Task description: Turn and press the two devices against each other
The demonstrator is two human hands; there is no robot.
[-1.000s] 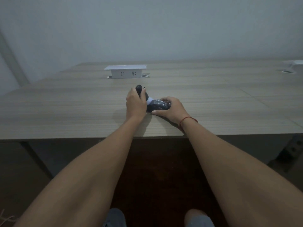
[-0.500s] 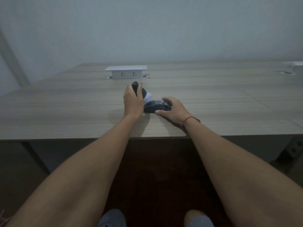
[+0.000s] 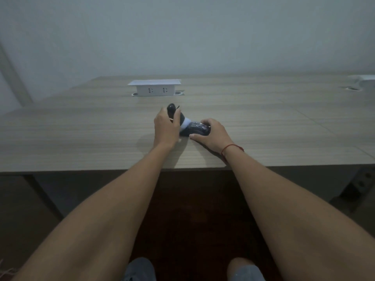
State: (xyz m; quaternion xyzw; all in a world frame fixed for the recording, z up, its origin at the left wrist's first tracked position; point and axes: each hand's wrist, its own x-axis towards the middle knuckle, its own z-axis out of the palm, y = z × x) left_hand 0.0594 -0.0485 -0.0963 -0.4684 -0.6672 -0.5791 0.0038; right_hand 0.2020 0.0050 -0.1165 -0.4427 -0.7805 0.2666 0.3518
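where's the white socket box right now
In the head view the white socket box stands on the wooden table toward its far edge, left of centre, beyond and apart from the left hand, near the wall.

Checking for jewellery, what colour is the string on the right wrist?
Red, a thin red string bracelet, clearest in the head view.

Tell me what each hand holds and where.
Left hand grips a dark rounded object around its middle; right hand holds a dark computer mouse by its right end.
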